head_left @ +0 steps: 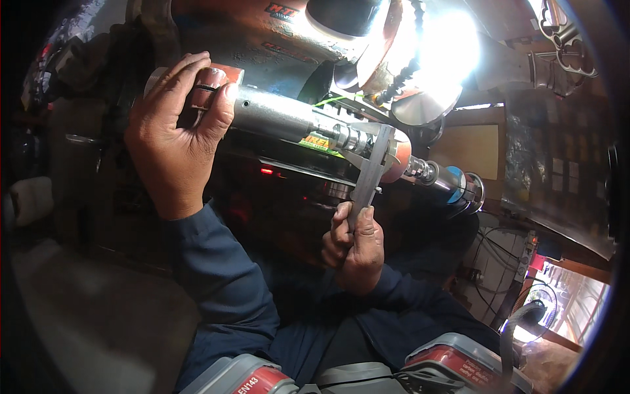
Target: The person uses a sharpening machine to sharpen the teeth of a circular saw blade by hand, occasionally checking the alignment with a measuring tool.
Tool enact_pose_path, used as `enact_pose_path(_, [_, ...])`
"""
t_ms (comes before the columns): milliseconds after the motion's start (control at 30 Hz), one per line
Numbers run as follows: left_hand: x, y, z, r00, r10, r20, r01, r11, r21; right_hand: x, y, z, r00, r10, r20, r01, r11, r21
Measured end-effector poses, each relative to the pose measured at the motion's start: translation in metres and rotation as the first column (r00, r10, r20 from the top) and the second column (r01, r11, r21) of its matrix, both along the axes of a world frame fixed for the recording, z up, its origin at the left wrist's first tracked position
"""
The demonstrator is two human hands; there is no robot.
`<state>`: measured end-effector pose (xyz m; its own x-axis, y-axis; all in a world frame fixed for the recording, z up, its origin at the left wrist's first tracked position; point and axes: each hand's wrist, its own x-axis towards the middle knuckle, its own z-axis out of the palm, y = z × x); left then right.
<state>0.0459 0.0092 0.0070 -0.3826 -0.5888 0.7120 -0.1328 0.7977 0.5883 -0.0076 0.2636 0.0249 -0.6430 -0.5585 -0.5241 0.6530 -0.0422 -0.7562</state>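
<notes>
My left hand (174,131) curls its thumb and fingers around a reddish-brown, rounded fitting (209,88) at the left end of a dark grey cylinder (272,117). From that cylinder a bright stepped metal shaft (351,139) runs rightward, carrying an orange-red round piece (399,161). Lower down, my right hand (357,249) grips a metal caliper (372,172) by its beam, between thumb and fingers. The caliper's jaws reach up to the shaft beside the orange-red piece; whether they touch it I cannot tell.
Behind the shaft stands a large machine housing (243,33), with a glaring work lamp (449,52) at its right. The shaft's right end meets a holder with a blue ring (454,184). Grey-and-red respirator cartridges (453,358) edge the bottom. Cables (499,253) hang at the right.
</notes>
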Motion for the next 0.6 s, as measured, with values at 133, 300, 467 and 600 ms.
enact_pose_path(133, [-0.0008,0.0006,0.0009,1.000,0.004,0.006,-0.004,1.000,0.007,0.0004,-0.0009,-0.0017,1.000,-0.008,-0.009,0.008,1.000,0.008])
enact_pose_path(300, [-0.0020,-0.0021,-0.0026,1.000,0.003,0.003,-0.003,1.000,-0.008,0.0001,-0.0001,-0.0048,0.998,0.024,-0.051,-0.022,0.999,0.025])
enact_pose_path(467, [-0.0011,-0.0034,-0.0039,1.000,0.008,-0.010,-0.008,1.000,0.005,0.0010,-0.0016,-0.0047,0.999,0.013,-0.038,-0.012,1.000,0.022])
enact_pose_path(600, [0.0011,-0.0019,-0.0008,1.000,-0.003,0.013,0.002,0.997,0.082,0.0019,-0.0035,-0.0053,0.999,0.022,-0.048,-0.021,0.999,0.026])
